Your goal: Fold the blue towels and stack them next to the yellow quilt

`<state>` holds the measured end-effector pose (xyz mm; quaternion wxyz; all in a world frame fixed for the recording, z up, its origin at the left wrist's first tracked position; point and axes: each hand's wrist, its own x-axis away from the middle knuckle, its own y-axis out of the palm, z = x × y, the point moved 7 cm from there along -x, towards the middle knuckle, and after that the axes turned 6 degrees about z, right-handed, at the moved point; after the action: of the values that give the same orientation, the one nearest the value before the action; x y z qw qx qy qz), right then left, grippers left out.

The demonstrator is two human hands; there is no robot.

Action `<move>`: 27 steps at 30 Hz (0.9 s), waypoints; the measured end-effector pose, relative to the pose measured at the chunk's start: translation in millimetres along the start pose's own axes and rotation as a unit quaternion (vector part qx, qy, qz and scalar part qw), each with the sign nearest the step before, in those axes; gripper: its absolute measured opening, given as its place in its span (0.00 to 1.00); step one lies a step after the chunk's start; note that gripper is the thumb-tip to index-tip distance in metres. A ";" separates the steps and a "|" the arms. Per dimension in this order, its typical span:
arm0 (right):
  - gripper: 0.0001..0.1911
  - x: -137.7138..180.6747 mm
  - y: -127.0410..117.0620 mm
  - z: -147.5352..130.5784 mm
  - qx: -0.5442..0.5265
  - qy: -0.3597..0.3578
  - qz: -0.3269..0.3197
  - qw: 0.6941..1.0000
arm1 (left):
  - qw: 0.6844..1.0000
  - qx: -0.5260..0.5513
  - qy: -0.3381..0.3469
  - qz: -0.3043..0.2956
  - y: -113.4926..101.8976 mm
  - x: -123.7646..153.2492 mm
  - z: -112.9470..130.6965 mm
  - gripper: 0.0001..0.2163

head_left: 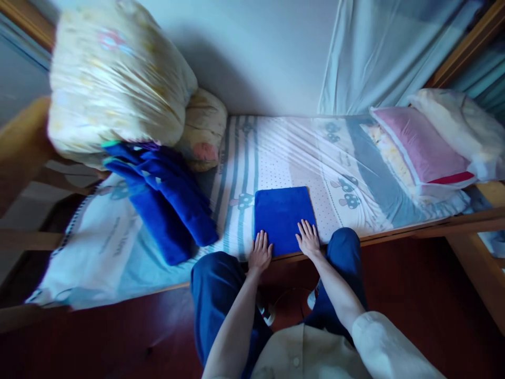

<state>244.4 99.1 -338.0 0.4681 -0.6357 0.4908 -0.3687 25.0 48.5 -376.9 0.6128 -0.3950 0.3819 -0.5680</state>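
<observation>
A flat blue square, perhaps a board or folded cloth [282, 216], lies on the bed near its front edge, between my knees. My left hand [261, 251] rests flat at its lower left corner, fingers stretched out. On its right side lies my right hand [308, 238], palm down with the fingers spread. Neither hand grips anything. To the left, blue trousers [161, 195] with green at one end are laid over the bedding, their upper part against a large cream bundle [118, 79].
Striped bedding with mushroom prints [292, 142] covers the bed. A patterned pillow [205, 129] sits behind the trousers. At the right end are a pink pillow [426, 142] and a plastic-wrapped bundle [465, 126]. A pale curtain [366, 58] hangs behind; a wooden rail [426, 226] edges the bed.
</observation>
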 end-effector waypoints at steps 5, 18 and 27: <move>0.31 10.8 -4.7 11.2 -0.006 0.048 -0.014 0.999 | 0.996 -0.044 -0.028 -0.073 0.8 19.8 -16.8 0.29; 0.26 41.2 -32.8 47.3 -0.042 0.136 -0.038 0.989 | 0.985 0.081 -0.143 -0.058 -12.6 40.5 -21.3 0.27; 0.11 58.7 -43.2 81.6 -0.264 0.337 0.044 0.903 | 0.894 0.290 -0.338 0.056 -39.8 38.5 -44.7 0.14</move>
<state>346.7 64.7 -319.7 0.1060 -0.5519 0.7256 -0.3971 -29.3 6.1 -358.8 0.8229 -0.3464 -0.0086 -0.4503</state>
